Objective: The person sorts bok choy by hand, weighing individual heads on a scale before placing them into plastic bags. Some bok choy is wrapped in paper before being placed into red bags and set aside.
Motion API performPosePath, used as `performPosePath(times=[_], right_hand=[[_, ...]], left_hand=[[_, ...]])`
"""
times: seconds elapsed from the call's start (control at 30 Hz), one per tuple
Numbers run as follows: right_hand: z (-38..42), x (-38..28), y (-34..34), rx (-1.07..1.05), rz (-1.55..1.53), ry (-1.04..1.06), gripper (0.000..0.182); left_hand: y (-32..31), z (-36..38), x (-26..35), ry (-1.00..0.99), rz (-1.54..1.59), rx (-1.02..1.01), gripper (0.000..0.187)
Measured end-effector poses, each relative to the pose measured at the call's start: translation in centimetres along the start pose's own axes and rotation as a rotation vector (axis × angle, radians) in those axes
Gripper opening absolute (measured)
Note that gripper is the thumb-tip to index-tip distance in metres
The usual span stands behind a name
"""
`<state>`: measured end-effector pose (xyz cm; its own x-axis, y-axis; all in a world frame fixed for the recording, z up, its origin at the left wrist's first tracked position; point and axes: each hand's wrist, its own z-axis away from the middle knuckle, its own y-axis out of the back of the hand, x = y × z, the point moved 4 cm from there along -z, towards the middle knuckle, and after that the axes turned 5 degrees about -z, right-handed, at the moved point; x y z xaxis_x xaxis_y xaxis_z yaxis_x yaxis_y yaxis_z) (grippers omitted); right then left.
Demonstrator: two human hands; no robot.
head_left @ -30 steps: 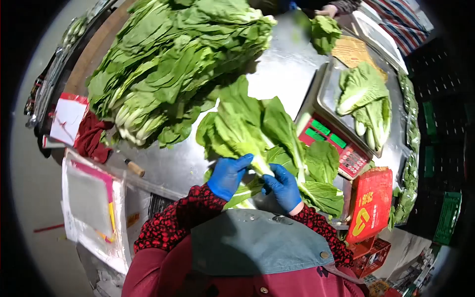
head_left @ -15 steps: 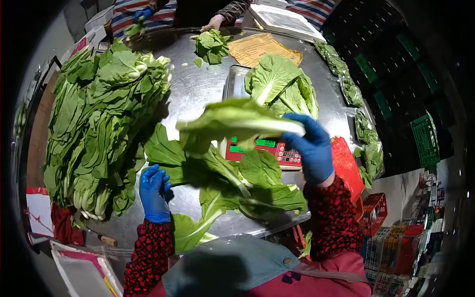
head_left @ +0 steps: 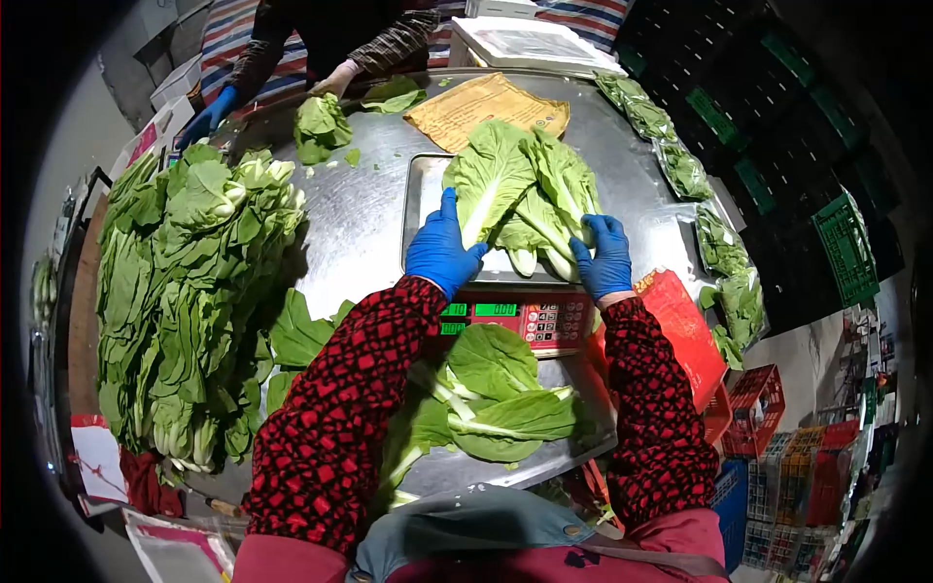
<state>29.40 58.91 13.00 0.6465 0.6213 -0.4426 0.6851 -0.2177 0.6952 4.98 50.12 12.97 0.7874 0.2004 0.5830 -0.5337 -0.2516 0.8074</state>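
Note:
Several heads of leafy greens [head_left: 496, 180] lie on the metal pan of a red digital scale [head_left: 554, 325] with a lit green display. My left hand [head_left: 445, 248], in a blue glove, rests against the left side of this pile, thumb and fingers apart. On the pile's right, my right hand [head_left: 604, 257], also blue-gloved, has its fingers curled at the stem end of the rightmost head. Loose greens [head_left: 496, 389] lie in front of the scale, partly hidden by my left sleeve.
A tall heap of greens [head_left: 185, 311] fills the table's left side. Packed greens [head_left: 724, 243] line the right edge, near a red bag [head_left: 675, 330]. A brown paper sack [head_left: 486, 107] lies behind the scale. Across the table, a person [head_left: 350, 44] handles a green bunch [head_left: 321, 126].
My right hand has brought a head of greens from midair onto the scale's pile. My left hand has moved from the table up to the pile. The person opposite shifted their bunch left.

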Motion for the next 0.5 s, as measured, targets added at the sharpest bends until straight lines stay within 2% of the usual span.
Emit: performPosePath(times=[0.03,0.07,0.13,0.17,0.23,0.27,0.33,0.43,0.5], right_hand=[[0.4,0.7,-0.2,0.062,-0.103,0.006,0.039],[0.7,1.5,-0.6,0.059,-0.107,-0.003,0.039],[0.6,1.6,-0.8,0.003,-0.279,-0.194,0.038],[0.6,1.0,-1.0,-0.004,-0.349,-0.224,0.039],[1.0,-1.6,-1.4,0.022,-0.288,0.015,0.041],[1.1,-4.0,-1.0,-0.072,-0.151,-0.005,0.039],[1.8,-6.2,-1.9,-0.088,-0.039,0.112,0.042],[1.2,-5.3,-2.5,-0.098,-0.029,0.043,0.044],[0.5,-4.2,-1.9,-0.215,-0.138,0.055,0.045]], left_hand=[[-0.6,-0.8,0.1,0.055,0.023,-0.081,0.094],[-1.3,-1.6,-0.5,0.064,0.137,-0.039,0.090],[-3.5,-2.9,-1.5,0.144,0.434,-0.009,0.083],[-4.5,-2.8,-1.3,0.205,0.628,-0.058,0.081],[-1.7,-0.4,3.4,0.038,0.534,0.019,0.081],[-2.5,-0.3,3.6,-0.021,0.349,0.040,0.080],[-3.9,-0.4,3.1,-0.002,0.133,-0.069,0.082],[-4.4,-1.3,2.8,-0.045,0.132,-0.066,0.087],[-3.7,-1.4,2.3,-0.041,0.152,-0.138,0.087]])
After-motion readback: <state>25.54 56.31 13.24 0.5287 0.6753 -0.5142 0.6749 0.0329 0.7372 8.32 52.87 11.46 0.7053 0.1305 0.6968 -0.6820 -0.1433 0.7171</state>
